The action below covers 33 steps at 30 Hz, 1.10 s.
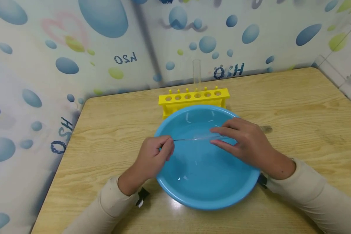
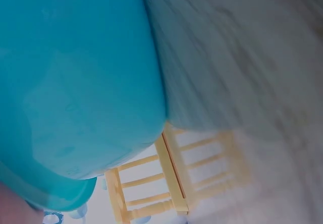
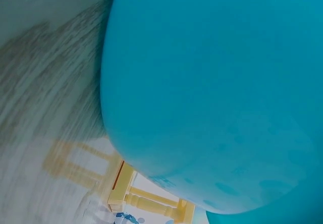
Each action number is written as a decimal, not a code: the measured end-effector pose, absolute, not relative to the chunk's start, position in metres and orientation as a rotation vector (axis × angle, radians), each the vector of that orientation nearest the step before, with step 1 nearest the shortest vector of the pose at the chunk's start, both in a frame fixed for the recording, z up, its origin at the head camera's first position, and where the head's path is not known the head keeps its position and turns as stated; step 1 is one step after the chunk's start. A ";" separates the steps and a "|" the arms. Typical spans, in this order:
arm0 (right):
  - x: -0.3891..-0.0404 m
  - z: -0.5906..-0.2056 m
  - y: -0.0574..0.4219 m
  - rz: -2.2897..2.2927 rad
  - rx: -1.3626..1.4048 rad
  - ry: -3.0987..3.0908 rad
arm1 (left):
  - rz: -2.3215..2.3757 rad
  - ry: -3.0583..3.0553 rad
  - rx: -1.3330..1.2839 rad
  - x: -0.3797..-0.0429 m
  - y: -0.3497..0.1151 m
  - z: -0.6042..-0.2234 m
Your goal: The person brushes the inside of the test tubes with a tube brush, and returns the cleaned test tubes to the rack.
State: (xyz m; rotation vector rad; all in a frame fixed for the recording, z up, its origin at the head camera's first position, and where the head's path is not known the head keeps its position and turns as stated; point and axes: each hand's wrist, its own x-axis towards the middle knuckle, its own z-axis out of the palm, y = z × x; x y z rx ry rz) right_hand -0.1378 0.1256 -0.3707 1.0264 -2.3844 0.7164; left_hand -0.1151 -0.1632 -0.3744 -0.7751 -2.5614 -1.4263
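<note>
Over the blue basin (image 1: 193, 191), my left hand (image 1: 153, 154) grips the end of the thin twisted-wire handle of a test tube brush (image 1: 182, 139). The wire runs right into the mouth of a clear test tube (image 1: 204, 137), held nearly level. My right hand (image 1: 244, 141) holds that tube between thumb and fingers, and its far end is hidden behind the hand. The brush's bristles do not show clearly. In the left wrist view, part of the left hand (image 2: 15, 206) appears at the bottom corner; the basin's outer wall (image 3: 202, 82) fills most of the right wrist view.
Behind the basin stands a yellow test tube rack (image 1: 194, 97) with another clear test tube (image 1: 196, 73) upright in it. A greyish patch (image 1: 266, 129) shows just beyond the right hand. The wooden table (image 1: 114, 130) meets a patterned wall (image 1: 146, 42) at the back.
</note>
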 end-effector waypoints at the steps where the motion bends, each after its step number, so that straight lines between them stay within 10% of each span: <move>1: -0.138 -0.371 0.126 0.715 1.021 -2.391 | -1.407 -2.558 -0.769 -0.115 -0.163 -0.375; 33: -0.138 -0.371 0.125 0.711 1.014 -2.356 | -1.165 -2.635 -0.721 -0.111 -0.160 -0.369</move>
